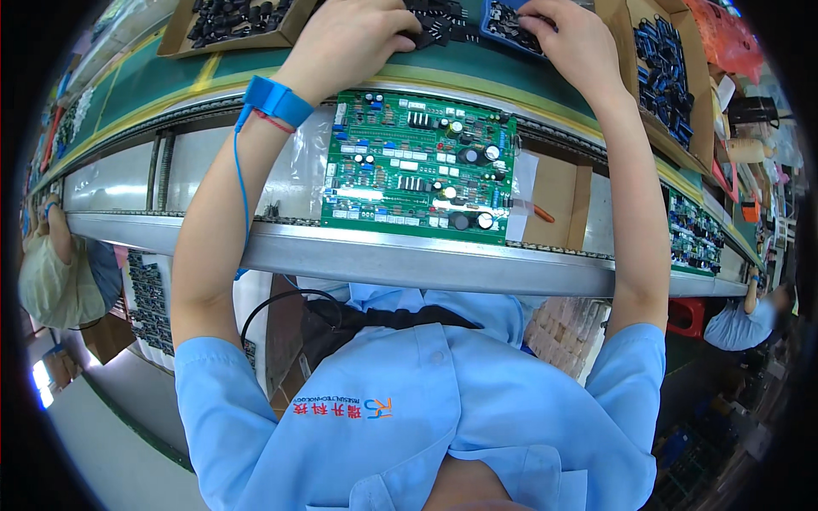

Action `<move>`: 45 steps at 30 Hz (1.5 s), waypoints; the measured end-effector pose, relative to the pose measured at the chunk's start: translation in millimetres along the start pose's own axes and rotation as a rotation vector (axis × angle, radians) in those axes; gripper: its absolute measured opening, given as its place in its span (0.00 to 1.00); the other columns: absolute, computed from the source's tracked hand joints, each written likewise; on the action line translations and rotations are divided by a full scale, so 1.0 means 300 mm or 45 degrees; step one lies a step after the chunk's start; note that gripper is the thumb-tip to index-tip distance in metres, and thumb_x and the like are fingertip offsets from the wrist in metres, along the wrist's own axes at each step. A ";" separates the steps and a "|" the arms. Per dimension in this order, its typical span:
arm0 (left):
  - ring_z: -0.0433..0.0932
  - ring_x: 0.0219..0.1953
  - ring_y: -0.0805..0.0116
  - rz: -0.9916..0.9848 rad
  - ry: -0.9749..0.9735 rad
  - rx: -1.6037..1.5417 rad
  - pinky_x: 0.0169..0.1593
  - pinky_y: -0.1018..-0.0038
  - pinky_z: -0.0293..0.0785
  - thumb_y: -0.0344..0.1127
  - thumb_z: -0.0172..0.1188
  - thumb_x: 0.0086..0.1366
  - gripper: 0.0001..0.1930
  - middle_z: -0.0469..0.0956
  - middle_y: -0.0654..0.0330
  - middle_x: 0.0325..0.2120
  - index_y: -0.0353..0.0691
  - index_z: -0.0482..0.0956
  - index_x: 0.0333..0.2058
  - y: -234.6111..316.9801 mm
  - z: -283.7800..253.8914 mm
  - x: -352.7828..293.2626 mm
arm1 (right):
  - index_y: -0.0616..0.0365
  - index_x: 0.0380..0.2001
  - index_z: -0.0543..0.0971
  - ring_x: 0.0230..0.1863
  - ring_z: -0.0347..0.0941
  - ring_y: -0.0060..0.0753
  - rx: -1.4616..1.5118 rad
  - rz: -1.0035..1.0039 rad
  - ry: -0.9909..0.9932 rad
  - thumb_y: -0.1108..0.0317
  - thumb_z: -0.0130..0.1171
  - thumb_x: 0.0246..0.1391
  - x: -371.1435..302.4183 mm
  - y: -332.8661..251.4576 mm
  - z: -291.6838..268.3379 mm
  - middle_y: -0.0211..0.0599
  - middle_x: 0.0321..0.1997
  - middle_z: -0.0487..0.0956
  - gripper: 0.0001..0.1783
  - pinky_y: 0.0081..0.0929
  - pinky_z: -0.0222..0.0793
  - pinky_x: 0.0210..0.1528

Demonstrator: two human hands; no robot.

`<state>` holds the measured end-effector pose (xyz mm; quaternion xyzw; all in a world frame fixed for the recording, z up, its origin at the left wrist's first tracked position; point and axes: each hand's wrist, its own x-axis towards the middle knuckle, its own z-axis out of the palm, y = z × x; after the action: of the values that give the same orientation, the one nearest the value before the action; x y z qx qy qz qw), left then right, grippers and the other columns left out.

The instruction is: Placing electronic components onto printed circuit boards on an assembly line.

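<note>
My left hand (365,36), with a blue wrist strap (279,101) and cord on its wrist, reaches to a pile of black pronged components (439,25) on the far side. Its fingers are curled together at the pile's edge, and what they hold is hidden. Over a blue bin (487,32) of small dark parts, my right hand (569,38) has thumb and fingers pinched; anything between them is too small to name. Nearer me, between my forearms, a green circuit board (392,175) filled with capacitors, white connectors and heat sinks rests across the conveyor rails.
Cardboard boxes hold black components (239,21) at far left and blue-sleeved capacitors (663,77) at far right. A metal rail (426,262) runs along the near side. More boards (694,234) sit at the right. Other people (740,324) are at both sides.
</note>
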<state>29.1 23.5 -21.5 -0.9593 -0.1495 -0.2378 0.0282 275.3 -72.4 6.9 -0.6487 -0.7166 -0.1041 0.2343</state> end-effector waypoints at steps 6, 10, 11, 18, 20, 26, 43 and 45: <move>0.76 0.36 0.58 -0.123 -0.192 0.171 0.42 0.66 0.69 0.36 0.62 0.59 0.07 0.76 0.57 0.30 0.42 0.82 0.35 -0.002 0.009 0.006 | 0.64 0.29 0.80 0.29 0.78 0.32 0.438 0.231 0.090 0.73 0.60 0.53 -0.036 -0.022 -0.018 0.40 0.28 0.81 0.04 0.26 0.73 0.34; 0.77 0.36 0.57 -0.022 -0.205 0.198 0.41 0.64 0.72 0.32 0.59 0.58 0.09 0.74 0.55 0.31 0.40 0.77 0.39 0.023 0.012 0.014 | 0.66 0.30 0.78 0.27 0.76 0.20 0.941 0.467 -0.042 0.76 0.58 0.55 -0.068 -0.042 -0.007 0.35 0.27 0.80 0.03 0.18 0.71 0.30; 0.77 0.36 0.57 -0.028 -0.213 0.206 0.41 0.63 0.73 0.31 0.58 0.58 0.10 0.73 0.55 0.31 0.39 0.76 0.40 0.029 0.011 0.019 | 0.66 0.30 0.77 0.28 0.75 0.19 1.471 0.035 -0.023 0.76 0.59 0.56 -0.070 -0.022 0.037 0.34 0.27 0.79 0.03 0.17 0.71 0.30; 0.77 0.36 0.56 -0.068 -0.224 0.244 0.39 0.65 0.75 0.26 0.56 0.56 0.13 0.72 0.53 0.32 0.36 0.74 0.42 -0.042 0.045 -0.026 | 0.56 0.43 0.79 0.28 0.65 0.09 1.039 0.374 -0.492 0.68 0.58 0.61 -0.151 -0.059 -0.004 0.21 0.29 0.75 0.09 0.09 0.62 0.29; 0.77 0.36 0.55 0.196 0.640 -0.563 0.39 0.64 0.75 0.24 0.57 0.56 0.11 0.72 0.53 0.31 0.35 0.75 0.40 -0.048 0.059 -0.013 | 0.57 0.43 0.79 0.28 0.64 0.09 1.041 0.358 -0.425 0.70 0.60 0.58 -0.157 -0.079 0.002 0.21 0.29 0.73 0.09 0.10 0.62 0.29; 0.80 0.34 0.63 -0.469 -0.032 -0.598 0.39 0.71 0.75 0.27 0.63 0.59 0.07 0.79 0.56 0.30 0.36 0.80 0.37 0.101 -0.121 -0.032 | 0.55 0.42 0.78 0.31 0.74 0.14 0.937 0.301 -0.407 0.72 0.62 0.56 -0.160 -0.065 0.018 0.24 0.30 0.78 0.10 0.15 0.68 0.31; 0.68 0.33 0.55 0.117 -0.288 -0.230 0.39 0.66 0.64 0.26 0.66 0.52 0.10 0.69 0.58 0.31 0.38 0.73 0.31 0.258 -0.104 -0.041 | 0.67 0.35 0.79 0.22 0.62 0.12 0.893 0.389 -0.385 0.73 0.63 0.54 -0.127 -0.090 -0.030 0.23 0.21 0.72 0.07 0.14 0.58 0.24; 0.68 0.33 0.56 0.133 -0.287 -0.210 0.39 0.66 0.64 0.26 0.66 0.52 0.10 0.68 0.58 0.30 0.38 0.73 0.31 0.259 -0.097 -0.040 | 0.67 0.35 0.79 0.22 0.62 0.12 0.867 0.417 -0.324 0.73 0.63 0.53 -0.122 -0.105 -0.039 0.24 0.21 0.72 0.08 0.15 0.59 0.25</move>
<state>29.4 -57.6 0.2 -0.9855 -0.0816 -0.1381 -0.0556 248.5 -114.3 4.8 -0.6472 -0.6205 0.2592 0.3590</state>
